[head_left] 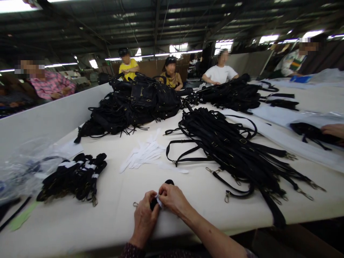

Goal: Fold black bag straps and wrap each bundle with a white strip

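Close to the table's front edge, my left hand (146,217) is closed around a folded black strap (169,182). A metal clip (135,204) pokes out to the left of that hand. My right hand (173,200) pinches a white strip (158,200) that passes around the strap; its fingertips nearly meet those of the left. Most of the bundle is hidden by my fingers. Beyond my hands lies a loose pile of white strips (145,153). On the left sit several black straps (77,175), bundled with white bands.
A large heap of long black straps with metal clips (223,147) spreads to the right. Black bags (139,96) are piled farther back, beside a low white partition (53,114). Clear plastic (21,168) lies at left. Several people stand or sit around; a co-worker's hand (333,130) shows at right.
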### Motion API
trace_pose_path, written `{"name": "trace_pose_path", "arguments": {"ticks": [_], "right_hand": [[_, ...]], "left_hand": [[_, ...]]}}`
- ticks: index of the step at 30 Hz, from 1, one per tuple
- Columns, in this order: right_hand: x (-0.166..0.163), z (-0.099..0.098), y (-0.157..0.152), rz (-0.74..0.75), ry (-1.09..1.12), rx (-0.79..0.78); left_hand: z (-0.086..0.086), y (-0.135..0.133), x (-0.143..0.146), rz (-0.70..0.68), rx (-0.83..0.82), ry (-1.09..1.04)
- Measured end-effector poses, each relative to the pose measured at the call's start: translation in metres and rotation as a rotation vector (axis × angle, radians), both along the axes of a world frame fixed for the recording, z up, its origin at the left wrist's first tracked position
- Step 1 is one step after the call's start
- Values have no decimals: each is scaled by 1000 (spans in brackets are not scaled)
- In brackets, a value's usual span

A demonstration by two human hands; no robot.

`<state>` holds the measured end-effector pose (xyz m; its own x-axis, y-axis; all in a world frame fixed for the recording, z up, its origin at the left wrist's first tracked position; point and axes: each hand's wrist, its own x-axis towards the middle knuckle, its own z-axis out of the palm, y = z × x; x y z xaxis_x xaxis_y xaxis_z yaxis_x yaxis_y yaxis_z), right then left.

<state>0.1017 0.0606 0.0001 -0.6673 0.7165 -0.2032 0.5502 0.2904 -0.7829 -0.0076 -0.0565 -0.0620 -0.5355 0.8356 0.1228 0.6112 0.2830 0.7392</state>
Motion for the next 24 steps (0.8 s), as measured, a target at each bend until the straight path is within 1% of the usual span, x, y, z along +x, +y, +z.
{"name": "trace_pose_path", "arguments": {"ticks": [6,14,20,24], "right_hand": [[-1,-5,2,-12,-16,22],[-8,1,10,92,-44,14],[-2,3,13,152,-36,5],[-4,2,16,122,-66,21]], "left_hand": [[2,0,1,-2,15,30],[6,-1,1,-35,32,36],[3,0,0,3,51,5],[3,0,1,-2,56,9]]}}
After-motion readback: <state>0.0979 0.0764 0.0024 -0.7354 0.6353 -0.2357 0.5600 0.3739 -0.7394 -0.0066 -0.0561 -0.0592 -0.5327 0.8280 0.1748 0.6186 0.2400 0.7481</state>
